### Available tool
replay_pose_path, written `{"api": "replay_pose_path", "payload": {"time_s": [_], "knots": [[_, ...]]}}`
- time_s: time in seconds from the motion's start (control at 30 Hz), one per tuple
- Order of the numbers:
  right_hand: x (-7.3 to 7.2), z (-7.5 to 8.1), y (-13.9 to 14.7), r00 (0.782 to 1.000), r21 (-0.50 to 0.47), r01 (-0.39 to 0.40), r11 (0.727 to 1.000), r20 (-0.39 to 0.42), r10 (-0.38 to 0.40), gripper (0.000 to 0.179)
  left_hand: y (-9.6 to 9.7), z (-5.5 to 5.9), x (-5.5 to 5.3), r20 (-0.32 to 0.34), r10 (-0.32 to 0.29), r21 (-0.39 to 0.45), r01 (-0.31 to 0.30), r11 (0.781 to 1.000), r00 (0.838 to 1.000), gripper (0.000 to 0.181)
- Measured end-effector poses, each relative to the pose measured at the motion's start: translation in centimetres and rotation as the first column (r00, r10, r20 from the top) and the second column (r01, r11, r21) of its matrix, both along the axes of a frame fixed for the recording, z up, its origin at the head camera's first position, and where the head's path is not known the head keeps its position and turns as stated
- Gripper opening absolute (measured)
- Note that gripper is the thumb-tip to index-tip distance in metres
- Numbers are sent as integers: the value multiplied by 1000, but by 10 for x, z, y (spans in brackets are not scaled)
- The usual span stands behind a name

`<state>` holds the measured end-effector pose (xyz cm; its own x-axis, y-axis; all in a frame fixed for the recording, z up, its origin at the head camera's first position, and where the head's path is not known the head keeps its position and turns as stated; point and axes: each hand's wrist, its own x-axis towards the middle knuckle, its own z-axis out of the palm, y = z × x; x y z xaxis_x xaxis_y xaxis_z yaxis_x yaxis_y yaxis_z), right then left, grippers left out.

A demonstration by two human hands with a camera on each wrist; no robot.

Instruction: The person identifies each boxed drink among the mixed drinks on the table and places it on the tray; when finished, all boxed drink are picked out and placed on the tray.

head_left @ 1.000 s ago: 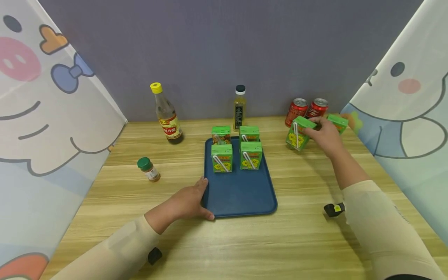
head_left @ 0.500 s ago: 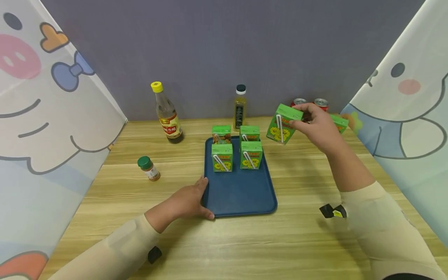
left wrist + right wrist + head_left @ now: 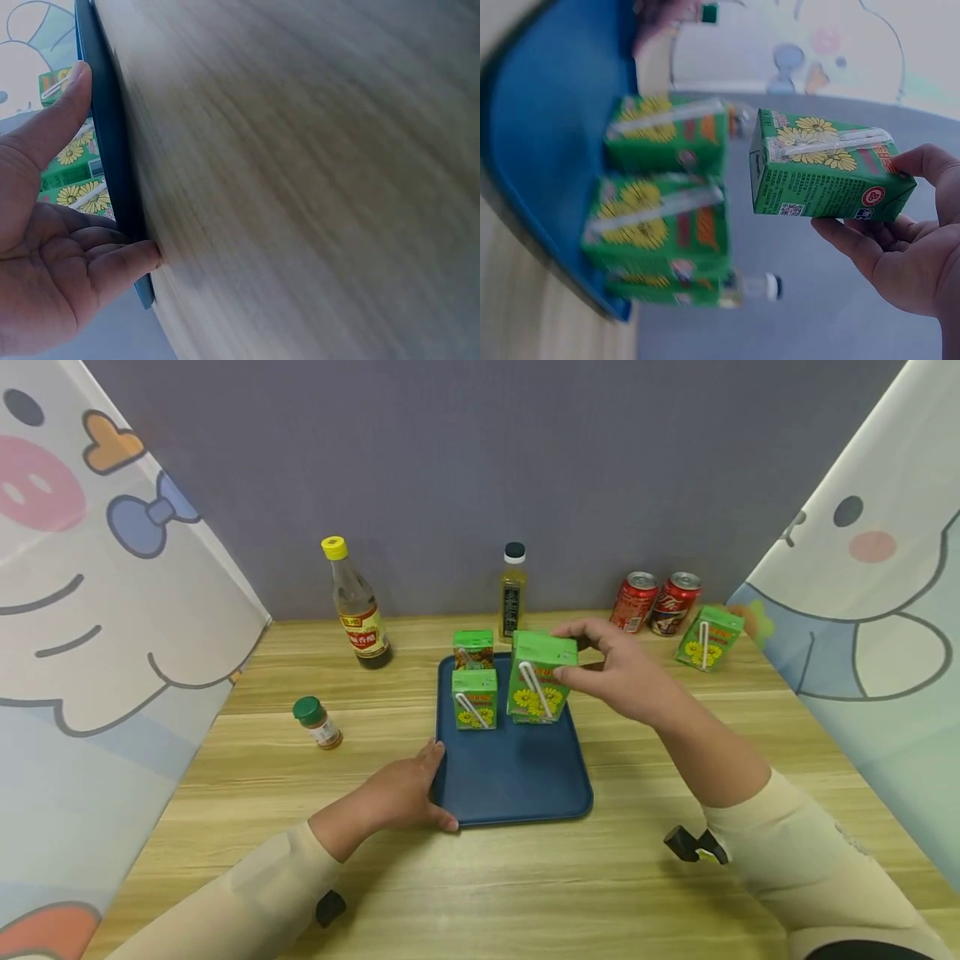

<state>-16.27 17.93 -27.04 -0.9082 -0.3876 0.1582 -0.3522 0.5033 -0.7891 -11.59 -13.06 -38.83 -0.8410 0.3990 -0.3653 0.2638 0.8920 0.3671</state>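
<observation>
My right hand pinches a green drink carton with yellow flowers and a white straw, thumb on one side and fingers on the other. It is raised over the right half of the blue tray. In the head view it overlaps the two right-hand cartons, which the right wrist view shows as a front carton with another behind. A front-left carton and a back-left carton stand on the tray. My left hand rests against the tray's near left corner, thumb and fingers spread along the rim.
Another drink carton stands far right, near two red soda cans. Behind the tray is a small dark-capped bottle. A yellow-capped sauce bottle and a green-lidded spice jar stand left. A grey wall closes the back.
My right hand has carried the drink carton leftward from beside the soda cans to over the tray. The cans and the far-right carton are uncovered. My left hand has stayed put.
</observation>
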Motion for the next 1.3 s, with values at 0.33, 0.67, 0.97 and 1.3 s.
{"api": "replay_pose_path", "payload": {"time_s": [0.33,0.67,0.97,1.3], "knots": [[10,-46,-36,981,55,-174,983,95,169,42,0,0,0,-4,-2,7,3,1000,1000,122],[11,-84,-51,951,18,-251,968,193,243,42,0,0,0,-3,-4,16,4,1000,1000,122],[7,-97,-58,942,-33,-272,962,195,273,42,-1,2,-1,-6,-2,10,2,1000,1000,122],[8,-99,-60,951,1,-270,963,158,266,44,0,2,-2,-3,-6,10,6,1000,1000,122]]}}
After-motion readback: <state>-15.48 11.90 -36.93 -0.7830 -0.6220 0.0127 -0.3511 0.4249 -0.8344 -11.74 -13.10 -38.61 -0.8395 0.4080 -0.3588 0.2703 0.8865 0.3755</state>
